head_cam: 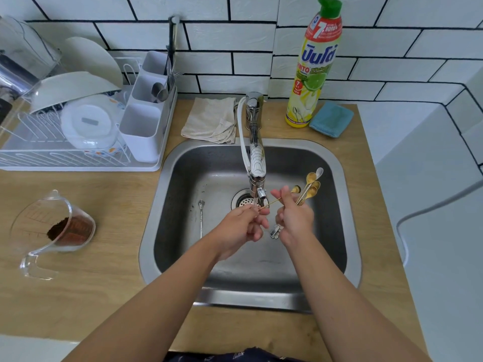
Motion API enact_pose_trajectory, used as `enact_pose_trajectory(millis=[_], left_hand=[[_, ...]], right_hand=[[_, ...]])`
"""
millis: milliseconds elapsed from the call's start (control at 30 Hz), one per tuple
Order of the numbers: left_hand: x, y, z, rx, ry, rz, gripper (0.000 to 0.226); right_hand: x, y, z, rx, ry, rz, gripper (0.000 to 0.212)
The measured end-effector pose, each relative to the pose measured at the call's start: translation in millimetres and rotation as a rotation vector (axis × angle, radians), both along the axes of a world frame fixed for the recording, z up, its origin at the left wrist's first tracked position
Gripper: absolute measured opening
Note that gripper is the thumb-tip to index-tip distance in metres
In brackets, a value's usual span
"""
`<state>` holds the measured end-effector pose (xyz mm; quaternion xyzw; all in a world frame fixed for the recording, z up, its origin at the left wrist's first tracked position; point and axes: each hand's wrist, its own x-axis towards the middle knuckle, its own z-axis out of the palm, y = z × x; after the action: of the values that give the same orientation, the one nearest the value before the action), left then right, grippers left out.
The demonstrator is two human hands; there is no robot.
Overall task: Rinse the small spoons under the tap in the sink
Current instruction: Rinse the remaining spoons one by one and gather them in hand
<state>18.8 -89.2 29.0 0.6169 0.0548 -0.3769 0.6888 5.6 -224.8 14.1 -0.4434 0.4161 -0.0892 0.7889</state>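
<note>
Both hands work just below the tap (257, 163): left hand (244, 226) pinches one gold spoon (283, 195), right hand (295, 218) grips the spoon bunch (309, 188). Wet handles could slip from the fingers toward the drain (244, 202).

The right hand (295, 218) hides the spoon handles (303, 197); the dish rack (78, 158) at the counter's (104, 257) left edge is cut off.
</note>
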Motion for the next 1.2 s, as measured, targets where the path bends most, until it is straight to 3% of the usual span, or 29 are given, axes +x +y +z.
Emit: enact_pose_trajectory(millis=[233, 367, 433, 567, 633, 767, 833, 1067, 1200], left_hand=[[12.1, -7.2, 2.4, 0.264, 0.096, 0.121, 0.046], [-2.2, -5.5, -5.1, 0.399, -0.327, -0.045, 0.038], [-5.3, -5.4, -4.6, 0.421, -0.427, -0.087, 0.038], [0.2, -3.7, -1.7, 0.262, -0.111, 0.103, 0.056], [2.4, -1.7, -3.9, 0.22, -0.027, 0.139, 0.056], [-1.9, -1.9, -6.6, 0.077, -0.02, 0.037, 0.03], [-3.3, -1.7, -5.1, 0.101, -0.084, -0.004, 0.026], [-0.3, 1.0, 9.2, 0.338, -0.181, -0.025, 0.047], [-12.5, -6.3, 14.2, 0.15, -0.091, 0.009, 0.043]], right_hand=[[-1.3, -1.9, 3.4, -0.022, -0.066, 0.148, 0.019], [0.7, -0.6, 2.9, -0.022, 0.0, 0.047, 0.024], [2.4, 2.0, 3.2, -0.015, 0.024, 0.033, 0.024], [3.5, 6.6, 6.5, -0.007, 0.016, 0.078, 0.028], [2.1, 7.2, 7.1, -0.013, 0.013, 0.106, 0.029], [0.6, 4.2, 7.7, -0.026, 0.048, 0.107, 0.019], [-0.2, 2.4, 7.7, -0.013, 0.042, 0.106, 0.018], [-2.6, 2.5, 9.3, 0.037, 0.013, 0.228, 0.029], [-0.7, 8.7, 13.0, 0.155, -0.026, 0.333, 0.037]])
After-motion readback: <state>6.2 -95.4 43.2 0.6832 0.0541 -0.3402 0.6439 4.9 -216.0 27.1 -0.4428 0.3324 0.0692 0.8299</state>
